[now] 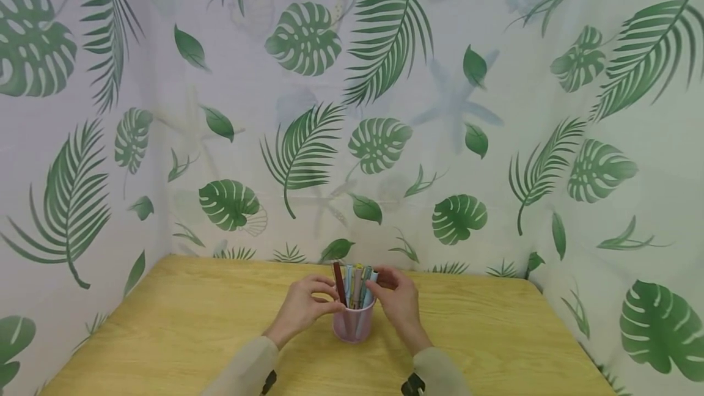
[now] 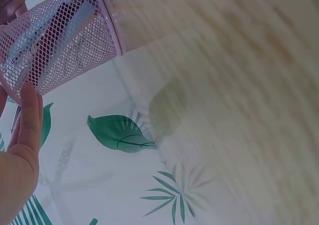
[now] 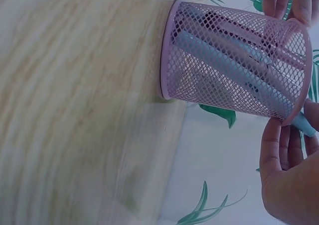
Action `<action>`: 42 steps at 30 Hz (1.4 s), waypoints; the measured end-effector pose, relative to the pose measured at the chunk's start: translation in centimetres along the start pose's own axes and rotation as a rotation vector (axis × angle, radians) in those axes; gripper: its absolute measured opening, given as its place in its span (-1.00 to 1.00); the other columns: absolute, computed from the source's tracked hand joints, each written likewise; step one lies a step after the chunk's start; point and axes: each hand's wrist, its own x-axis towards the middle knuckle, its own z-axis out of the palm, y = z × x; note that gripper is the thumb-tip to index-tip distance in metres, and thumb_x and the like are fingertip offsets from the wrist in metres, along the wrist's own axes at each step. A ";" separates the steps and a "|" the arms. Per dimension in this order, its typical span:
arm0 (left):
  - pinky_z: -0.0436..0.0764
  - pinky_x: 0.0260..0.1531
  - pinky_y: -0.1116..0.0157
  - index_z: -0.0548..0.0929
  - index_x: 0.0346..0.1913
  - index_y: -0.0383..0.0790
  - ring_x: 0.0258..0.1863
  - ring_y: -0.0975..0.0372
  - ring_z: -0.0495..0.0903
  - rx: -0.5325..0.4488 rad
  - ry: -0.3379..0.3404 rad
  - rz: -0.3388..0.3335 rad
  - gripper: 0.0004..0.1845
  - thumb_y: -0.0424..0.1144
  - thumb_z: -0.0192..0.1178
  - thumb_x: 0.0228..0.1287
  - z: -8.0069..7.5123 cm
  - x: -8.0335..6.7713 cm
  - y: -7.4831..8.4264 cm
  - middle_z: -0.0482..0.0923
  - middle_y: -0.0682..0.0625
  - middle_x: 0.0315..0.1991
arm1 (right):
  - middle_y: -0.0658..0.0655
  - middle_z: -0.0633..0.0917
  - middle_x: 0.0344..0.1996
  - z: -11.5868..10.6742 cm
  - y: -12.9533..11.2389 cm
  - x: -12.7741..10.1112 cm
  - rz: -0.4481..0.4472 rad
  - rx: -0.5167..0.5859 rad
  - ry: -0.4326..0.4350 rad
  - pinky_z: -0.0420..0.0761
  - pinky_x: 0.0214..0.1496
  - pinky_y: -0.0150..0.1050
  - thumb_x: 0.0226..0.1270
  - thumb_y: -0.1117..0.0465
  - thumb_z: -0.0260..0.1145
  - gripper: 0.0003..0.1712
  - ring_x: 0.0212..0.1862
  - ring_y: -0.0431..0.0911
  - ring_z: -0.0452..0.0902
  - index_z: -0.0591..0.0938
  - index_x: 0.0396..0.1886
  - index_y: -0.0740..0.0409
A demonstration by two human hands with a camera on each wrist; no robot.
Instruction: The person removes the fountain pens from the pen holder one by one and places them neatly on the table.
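A pink mesh pen holder [image 1: 353, 327] stands upright on the table, filled with several pens and markers. Among them are a dark red pen [image 1: 339, 285] at the left and a light blue pen [image 1: 371, 288] leaning to the right. My left hand [image 1: 301, 307] holds the holder's rim from the left, its fingertips beside the dark red pen. From the other side, the thumb and fingers of my right hand [image 1: 400, 303] close about the blue pen's upper end, and a fingertip touches the rim. Mesh and fingers partly hide the pens.
The wood-grain table [image 1: 220, 329] reaches back to a wall covering [image 1: 385, 212] printed with green leaves. Similar covering bounds the left and right sides. The holder stands near the middle of the table.
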 end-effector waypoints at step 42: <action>0.69 -0.36 0.49 0.77 -0.47 -0.16 -0.03 0.03 0.58 0.069 0.043 0.008 -0.85 -0.19 0.54 -0.02 0.4 -0.2 0.7 0.62 -0.13 -0.08 | 0.25 0.71 -0.06 -1.0 -0.3 0.7 -0.023 0.210 0.014 0.74 -0.12 -0.32 0.25 0.36 0.40 -0.67 -0.10 -0.18 0.63 0.67 0.02 0.18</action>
